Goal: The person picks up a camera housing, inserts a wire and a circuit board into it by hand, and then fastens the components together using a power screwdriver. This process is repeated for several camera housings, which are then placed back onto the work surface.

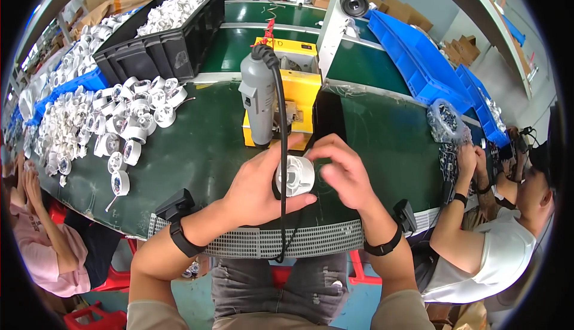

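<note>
My left hand (260,180) is closed round a white round plastic housing (297,176), its hollow, ribbed side partly showing between thumb and fingers. Close by on the right, my right hand (344,171) has its fingers bent but apart, the index finger near the housing's upper edge; I see nothing in it, and some fingertips are blurred. Just beyond both hands a grey electric screwdriver (258,100) hangs upright, and its black cable (283,150) runs down in front of the housing. Behind it stands a yellow machine (302,88).
White round parts (128,118) with clear covers lie heaped on the green table (203,133) at left. A black crate (161,55) of white parts stands behind them. Blue trays (418,61) line the right side. Co-workers sit on both sides; one's hands (469,159) handle small parts.
</note>
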A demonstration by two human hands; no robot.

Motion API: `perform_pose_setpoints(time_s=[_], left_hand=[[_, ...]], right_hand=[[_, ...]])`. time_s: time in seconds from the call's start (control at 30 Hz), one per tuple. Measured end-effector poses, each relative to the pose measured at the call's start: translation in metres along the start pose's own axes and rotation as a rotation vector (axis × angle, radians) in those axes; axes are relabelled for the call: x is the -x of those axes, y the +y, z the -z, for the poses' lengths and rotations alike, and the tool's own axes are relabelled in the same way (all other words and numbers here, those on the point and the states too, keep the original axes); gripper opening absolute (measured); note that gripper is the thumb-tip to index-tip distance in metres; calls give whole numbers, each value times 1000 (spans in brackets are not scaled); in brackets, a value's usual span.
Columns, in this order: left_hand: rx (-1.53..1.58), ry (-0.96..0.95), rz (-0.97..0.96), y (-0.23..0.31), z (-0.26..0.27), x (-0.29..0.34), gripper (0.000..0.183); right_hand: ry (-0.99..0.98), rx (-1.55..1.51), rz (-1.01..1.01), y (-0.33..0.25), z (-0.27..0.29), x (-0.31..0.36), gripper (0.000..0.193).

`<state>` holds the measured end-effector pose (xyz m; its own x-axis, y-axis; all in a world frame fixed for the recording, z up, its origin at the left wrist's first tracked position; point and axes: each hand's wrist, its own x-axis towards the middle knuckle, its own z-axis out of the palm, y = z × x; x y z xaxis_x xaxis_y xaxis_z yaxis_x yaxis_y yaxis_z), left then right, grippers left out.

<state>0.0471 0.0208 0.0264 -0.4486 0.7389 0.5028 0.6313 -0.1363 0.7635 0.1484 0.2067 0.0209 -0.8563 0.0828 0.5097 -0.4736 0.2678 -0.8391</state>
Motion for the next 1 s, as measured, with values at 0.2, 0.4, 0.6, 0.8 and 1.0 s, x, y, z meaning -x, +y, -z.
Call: perform_pose_setpoints(time_s=[0.2, 0.4, 0.6, 0.8, 1.0], left_hand=[[98, -79, -132, -15, -1, -1, 64], [798, -150, 253, -14, -6, 0, 54], [1200, -296, 557, -25, -5, 1, 52], [989, -215, 681, -18, -9, -1, 51], [912, -277, 724, -22, -4, -2, 46]], right_hand=[[-16, -276, -238, -4, -3, 4, 15], [-94, -588, -88, 2, -2, 8, 12], [-162, -57, -63, -9, -1, 3, 13], [-82, 402, 71, -6, -14, 1, 17], [-54, 612, 190, -7, -23, 2, 21]])
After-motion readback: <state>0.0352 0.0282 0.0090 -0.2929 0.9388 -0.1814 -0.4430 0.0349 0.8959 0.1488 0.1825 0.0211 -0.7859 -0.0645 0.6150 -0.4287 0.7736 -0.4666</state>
